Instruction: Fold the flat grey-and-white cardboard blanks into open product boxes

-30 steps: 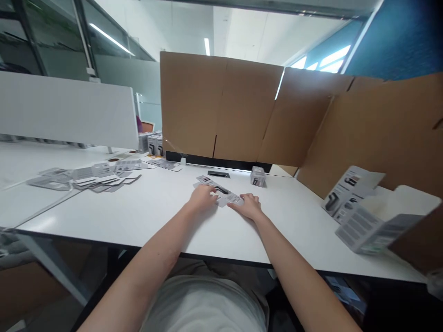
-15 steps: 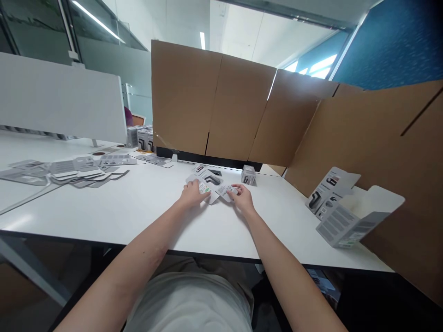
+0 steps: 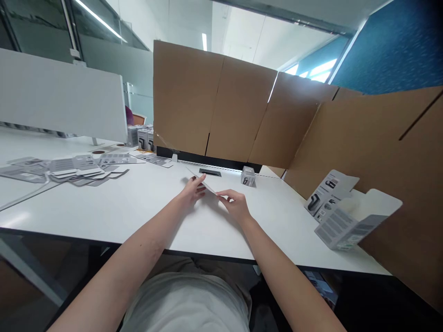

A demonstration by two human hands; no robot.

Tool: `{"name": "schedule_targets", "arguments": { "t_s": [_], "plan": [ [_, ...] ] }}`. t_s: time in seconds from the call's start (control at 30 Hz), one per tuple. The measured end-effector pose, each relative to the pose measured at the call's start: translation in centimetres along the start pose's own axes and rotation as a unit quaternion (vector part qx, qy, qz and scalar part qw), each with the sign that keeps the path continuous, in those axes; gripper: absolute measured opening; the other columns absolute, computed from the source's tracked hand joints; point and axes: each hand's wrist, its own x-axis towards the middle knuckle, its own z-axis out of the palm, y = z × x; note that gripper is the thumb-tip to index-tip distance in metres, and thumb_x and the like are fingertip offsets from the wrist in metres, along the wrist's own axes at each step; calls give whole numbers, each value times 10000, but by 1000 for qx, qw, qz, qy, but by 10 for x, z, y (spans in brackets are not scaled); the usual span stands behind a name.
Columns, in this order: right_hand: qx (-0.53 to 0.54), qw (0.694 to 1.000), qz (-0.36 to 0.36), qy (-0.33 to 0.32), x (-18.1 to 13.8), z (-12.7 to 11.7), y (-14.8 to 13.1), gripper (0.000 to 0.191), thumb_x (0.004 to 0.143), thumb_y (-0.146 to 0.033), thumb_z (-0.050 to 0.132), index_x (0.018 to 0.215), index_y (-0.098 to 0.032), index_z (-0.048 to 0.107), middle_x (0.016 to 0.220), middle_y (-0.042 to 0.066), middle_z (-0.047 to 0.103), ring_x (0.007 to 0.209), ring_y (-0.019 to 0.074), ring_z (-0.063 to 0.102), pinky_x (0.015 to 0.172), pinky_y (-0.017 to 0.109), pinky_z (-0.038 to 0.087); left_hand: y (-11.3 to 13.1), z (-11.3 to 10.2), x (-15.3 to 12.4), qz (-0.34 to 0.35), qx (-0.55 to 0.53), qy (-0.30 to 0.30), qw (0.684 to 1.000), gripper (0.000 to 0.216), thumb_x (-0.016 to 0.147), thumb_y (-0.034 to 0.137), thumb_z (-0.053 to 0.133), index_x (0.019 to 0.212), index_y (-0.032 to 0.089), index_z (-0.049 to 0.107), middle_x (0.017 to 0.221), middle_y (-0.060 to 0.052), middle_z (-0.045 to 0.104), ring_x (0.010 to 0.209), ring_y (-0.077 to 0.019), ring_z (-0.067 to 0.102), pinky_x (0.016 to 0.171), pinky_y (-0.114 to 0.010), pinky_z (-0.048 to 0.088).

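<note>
The card (image 3: 210, 188), nearly edge-on at the desk (image 3: 214, 226), lies between both hands, long axis running ten to four o'clock. Right hand (image 3: 236, 205) pinches its four-o'clock end; left hand (image 3: 191, 190) is half-curled beside it, grip unclear.

The piece of card (image 3: 209, 188) shows as a thin, pale sliver, tipped up nearly edge-on, so I can hardly make out its faces. It runs on a slant over the white bench (image 3: 211, 230), far end to the left, near end at the fingertips of the right hand (image 3: 235, 203), the left hand (image 3: 194, 190) along its side; whether its lower edge touches down, I can't tell.
</note>
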Motion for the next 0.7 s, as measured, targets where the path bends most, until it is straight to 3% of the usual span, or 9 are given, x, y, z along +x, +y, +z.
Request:
{"name": "schedule_targets", "arguments": {
  "t_s": [0.1,0.23,0.3,0.4,0.5,0.7],
  "plan": [
    [-8,999,-39,-26,-1,5,8,215,1069,-533,848,1058,-353,966,1094,78,924,969,315,860,711,435,662,-1,3,-3,-43,-27,11,999,493,944,496,993,1219,234,679,1256,-181,839,1102,-339,856,942,-462,731],
    [-45,995,-44,-82,-4,8,14,92,1018,-457,943,1059,-380,972,1148,77,911,1105,336,823,847,490,727,-3,6,-5,-39,25,41,998,278,919,178,907,1155,181,759,1162,-186,868,976,-322,868,820,-399,717],
    [-54,992,-36,-108,-6,9,15,189,945,-462,1024,1107,-380,971,1268,90,879,1238,354,774,922,510,738,-3,8,-5,-22,35,55,998,265,899,98,839,1149,172,788,1166,-185,874,968,-314,865,775,-372,701],
    [-60,993,-25,-103,-8,9,16,290,901,-524,1060,1129,-369,971,1405,115,785,1280,345,726,1027,544,727,2,9,-5,-1,18,80,997,277,887,90,800,1150,180,804,1178,-178,877,980,-305,863,751,-356,693],
    [-78,994,-9,-72,-8,8,19,223,1027,-535,941,1176,-372,970,1429,126,726,1206,317,714,1075,574,711,6,8,-4,12,-4,97,995,303,858,126,839,1153,185,802,1190,-176,882,974,-301,861,754,-355,698],
    [-127,991,0,-43,-6,4,23,315,1103,-601,807,1297,-399,952,1630,132,646,1402,401,604,1148,679,670,8,11,-6,17,-2,85,996,282,828,157,895,1096,164,806,1113,-178,883,933,-297,853,793,-377,718]
  ]
}}
